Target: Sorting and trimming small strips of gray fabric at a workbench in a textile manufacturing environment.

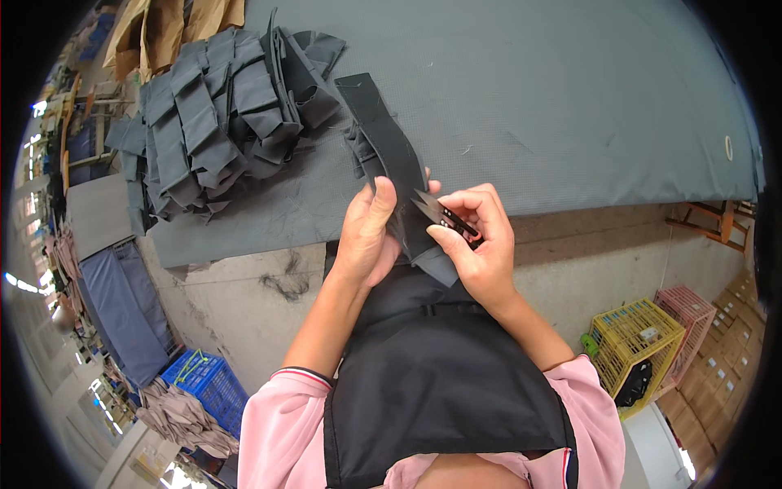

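Note:
A long dark grey fabric strip (383, 134) lies over the table's near edge, its lower end hanging toward my apron. My left hand (369, 232) grips the strip from below, thumb on the near side and some fingertips showing past its right edge. In my right hand (482, 236) is a pair of thread snips (444, 218) with black handles and pointed metal blades. The blades point up and left, against the strip's right edge. Whether they touch a thread is too small to tell. A small bunch of folded fabric (358, 151) sits just behind the strip.
A big pile of grey fabric pieces (216, 114) covers the table's left part, with brown paper (175, 28) behind it. Grey cloth (570, 106) covers the table. Blue crate (210, 387) stands at lower left; yellow crate (635, 338) and pink crate (688, 314) at right, near cardboard boxes (725, 367).

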The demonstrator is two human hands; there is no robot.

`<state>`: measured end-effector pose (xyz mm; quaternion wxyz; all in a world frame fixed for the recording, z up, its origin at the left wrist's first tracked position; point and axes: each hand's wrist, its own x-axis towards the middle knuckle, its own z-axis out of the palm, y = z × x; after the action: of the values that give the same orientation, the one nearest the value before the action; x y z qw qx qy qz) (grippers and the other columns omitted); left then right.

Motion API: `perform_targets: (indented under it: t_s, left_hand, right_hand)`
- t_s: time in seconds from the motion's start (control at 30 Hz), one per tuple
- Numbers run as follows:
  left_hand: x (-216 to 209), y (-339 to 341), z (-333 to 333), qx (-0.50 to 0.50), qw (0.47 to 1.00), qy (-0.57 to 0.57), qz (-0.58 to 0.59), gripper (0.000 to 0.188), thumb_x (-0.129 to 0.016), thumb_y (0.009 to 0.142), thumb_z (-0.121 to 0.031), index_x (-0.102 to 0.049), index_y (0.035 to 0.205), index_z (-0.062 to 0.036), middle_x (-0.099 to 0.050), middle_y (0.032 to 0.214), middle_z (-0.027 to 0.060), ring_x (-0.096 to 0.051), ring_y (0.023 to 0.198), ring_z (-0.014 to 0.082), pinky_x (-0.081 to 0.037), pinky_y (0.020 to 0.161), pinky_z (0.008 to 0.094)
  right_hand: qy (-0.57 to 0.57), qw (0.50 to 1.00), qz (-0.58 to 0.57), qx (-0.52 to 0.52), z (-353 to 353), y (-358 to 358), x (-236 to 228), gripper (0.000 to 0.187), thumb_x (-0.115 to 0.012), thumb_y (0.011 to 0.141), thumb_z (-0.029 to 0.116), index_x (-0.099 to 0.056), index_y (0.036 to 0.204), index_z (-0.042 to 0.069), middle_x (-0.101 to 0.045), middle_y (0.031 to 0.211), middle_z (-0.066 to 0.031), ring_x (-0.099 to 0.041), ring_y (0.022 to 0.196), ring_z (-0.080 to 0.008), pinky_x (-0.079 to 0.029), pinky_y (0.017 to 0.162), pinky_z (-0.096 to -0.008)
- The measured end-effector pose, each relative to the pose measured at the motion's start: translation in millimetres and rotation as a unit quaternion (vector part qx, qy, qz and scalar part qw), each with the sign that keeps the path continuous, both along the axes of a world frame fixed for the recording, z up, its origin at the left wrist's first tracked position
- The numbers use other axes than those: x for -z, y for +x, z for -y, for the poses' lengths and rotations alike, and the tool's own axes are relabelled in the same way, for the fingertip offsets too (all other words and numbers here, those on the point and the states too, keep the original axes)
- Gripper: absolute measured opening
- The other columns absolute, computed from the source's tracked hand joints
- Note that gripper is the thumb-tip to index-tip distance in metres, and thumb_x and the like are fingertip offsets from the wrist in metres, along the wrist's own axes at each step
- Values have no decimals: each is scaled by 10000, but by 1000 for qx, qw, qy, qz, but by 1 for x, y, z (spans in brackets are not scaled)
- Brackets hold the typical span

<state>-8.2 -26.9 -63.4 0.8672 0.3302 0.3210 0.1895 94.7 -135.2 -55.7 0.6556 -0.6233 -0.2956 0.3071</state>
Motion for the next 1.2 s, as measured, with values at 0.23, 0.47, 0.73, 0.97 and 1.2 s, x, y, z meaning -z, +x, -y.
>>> perform_targets:
  t_s: [0.23,0.47,0.73,0.97,1.2]
  left_hand:
    - [-1,3,-5,11,997,-46,68,568,-350,976,-420,-448,1221,83,-550,1168,222,-567,1082,356,-487,921,465]
    - [-5,-1,0,23,996,-46,79,522,-355,986,-374,-454,1222,81,-539,1210,206,-553,1123,327,-484,934,433]
    - [2,-8,-1,35,988,-104,110,513,-374,982,-364,-453,1226,81,-535,1208,220,-555,1105,365,-475,944,455]
    - [-1,-3,0,35,991,-89,89,520,-379,980,-367,-446,1234,83,-532,1206,230,-558,1096,376,-475,942,474]
    - [1,-9,-12,9,987,-100,124,511,-343,991,-358,-430,1247,75,-506,1240,208,-518,1154,373,-460,972,499]
  right_hand:
    - [-76,973,217,6,14,-1,-4,273,-739,670,8,-624,915,43,-519,789,-69,-538,600,-184,-476,612,-298]
    - [-32,950,308,-25,2,9,-2,255,-742,659,20,-642,891,56,-528,736,-60,-546,593,-218,-506,730,-323]
    - [-39,963,267,26,18,4,-2,266,-758,656,38,-654,901,52,-532,725,-52,-555,598,-194,-506,761,-343]
    - [-37,945,325,-12,9,7,-2,260,-758,642,30,-657,881,49,-513,706,-57,-531,583,-200,-477,600,-318]
    - [-54,943,328,-23,26,-1,-2,275,-755,633,36,-650,887,58,-520,720,-55,-521,595,-213,-462,601,-333]
